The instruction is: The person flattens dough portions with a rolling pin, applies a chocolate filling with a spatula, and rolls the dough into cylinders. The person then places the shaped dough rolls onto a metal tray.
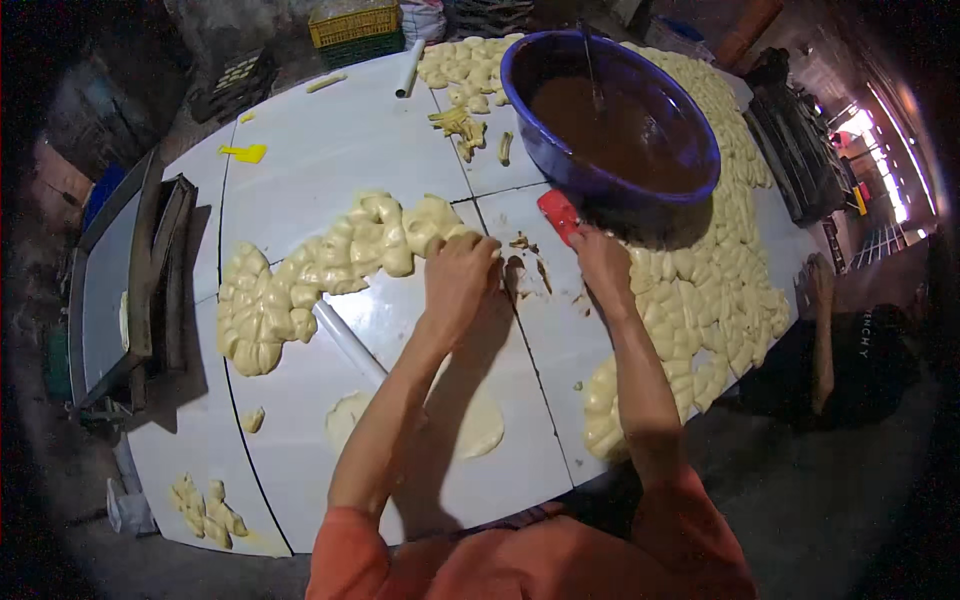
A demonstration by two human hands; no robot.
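My right hand [603, 268] grips a red scraper [558, 214] just below a large purple basin [530, 150] of brown filling [610, 125]. At the right end of a row of pale dough pieces [300, 265], my left hand [460, 275] has its fingers curled; what they hold, if anything, is hidden. Brown smears [530, 270] mark the white table [520, 400] between my hands. Under my left forearm lies a flattened round of dough [478, 425], partly covered. A white rolling pin [348, 340] rests between that round and the dough row.
Many more dough pieces [690, 300] crowd the table's right side around the basin. Stacked metal trays [110, 290] stand at the left edge. A yellow scraper [243, 153], dough scraps [460, 130] and a white tube [410, 70] lie farther back. Another person's arm [822, 330] is at the right.
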